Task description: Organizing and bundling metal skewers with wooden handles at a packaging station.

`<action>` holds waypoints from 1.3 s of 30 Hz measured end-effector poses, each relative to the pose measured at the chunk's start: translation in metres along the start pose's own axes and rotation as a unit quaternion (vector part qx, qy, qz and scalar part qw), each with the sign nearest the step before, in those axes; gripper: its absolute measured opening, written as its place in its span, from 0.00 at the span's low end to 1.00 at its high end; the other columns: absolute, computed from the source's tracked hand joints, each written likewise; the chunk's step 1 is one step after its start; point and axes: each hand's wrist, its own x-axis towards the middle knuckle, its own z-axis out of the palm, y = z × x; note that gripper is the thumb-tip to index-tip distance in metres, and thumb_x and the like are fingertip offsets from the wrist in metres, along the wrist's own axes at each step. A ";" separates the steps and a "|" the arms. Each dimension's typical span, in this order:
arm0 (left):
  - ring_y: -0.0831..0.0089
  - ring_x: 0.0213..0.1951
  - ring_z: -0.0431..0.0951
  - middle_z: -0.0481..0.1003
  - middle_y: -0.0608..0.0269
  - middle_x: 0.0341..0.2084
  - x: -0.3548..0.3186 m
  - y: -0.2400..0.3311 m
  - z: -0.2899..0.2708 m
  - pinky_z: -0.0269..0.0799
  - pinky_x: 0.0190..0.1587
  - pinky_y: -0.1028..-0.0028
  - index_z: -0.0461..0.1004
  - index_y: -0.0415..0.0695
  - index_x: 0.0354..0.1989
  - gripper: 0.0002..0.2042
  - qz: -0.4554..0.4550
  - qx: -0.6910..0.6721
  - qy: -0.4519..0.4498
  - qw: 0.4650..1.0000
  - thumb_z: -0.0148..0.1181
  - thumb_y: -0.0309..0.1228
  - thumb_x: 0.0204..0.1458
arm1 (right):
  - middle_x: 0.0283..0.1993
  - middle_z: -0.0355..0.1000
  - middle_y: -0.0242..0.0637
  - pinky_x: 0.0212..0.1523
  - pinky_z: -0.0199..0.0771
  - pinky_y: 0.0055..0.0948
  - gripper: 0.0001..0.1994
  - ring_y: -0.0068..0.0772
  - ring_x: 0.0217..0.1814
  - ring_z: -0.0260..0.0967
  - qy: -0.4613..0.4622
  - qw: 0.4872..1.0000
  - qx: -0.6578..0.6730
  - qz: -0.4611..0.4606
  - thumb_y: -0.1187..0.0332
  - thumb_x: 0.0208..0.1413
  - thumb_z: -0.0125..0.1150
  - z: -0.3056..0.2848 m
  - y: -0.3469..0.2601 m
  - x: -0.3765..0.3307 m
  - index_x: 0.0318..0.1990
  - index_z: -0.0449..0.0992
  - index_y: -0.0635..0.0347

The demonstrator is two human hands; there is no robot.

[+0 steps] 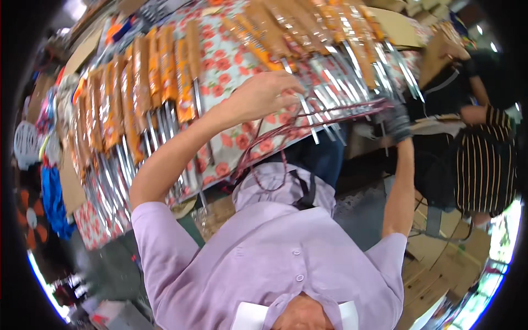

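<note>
My left hand [269, 94] is bare and reaches over the table's near edge. Its fingers are loosely curled, thumb apart, just beside the shiny metal rods [324, 93]; I see nothing held in it. My right hand [395, 122], in a dark grey glove and blurred, is closed at the right end of a bundle of dark red cord [335, 114]. The strands run left across the rods' lower ends and loop down over my lap. The rods stick out of orange and brown wrapped sleeves [275, 30], lying side by side.
A second row of sleeved rods [132, 91] lies on the left of the flowered tablecloth [225, 60]. At the right sits another person in a striped garment [484, 170]. Flattened cardboard [440, 269] covers the floor at lower right. An orange fan [32, 217] stands far left.
</note>
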 end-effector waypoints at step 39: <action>0.84 0.10 0.55 0.60 0.71 0.11 -0.156 0.171 -0.073 0.52 0.15 0.80 0.70 0.39 0.54 0.13 -0.294 -0.341 0.521 0.725 0.45 0.33 0.69 | 0.42 0.76 0.47 0.44 0.77 0.41 0.23 0.48 0.41 0.76 -0.197 0.938 0.178 -0.224 0.70 0.53 0.66 0.065 -0.179 0.122 0.58 0.74 0.54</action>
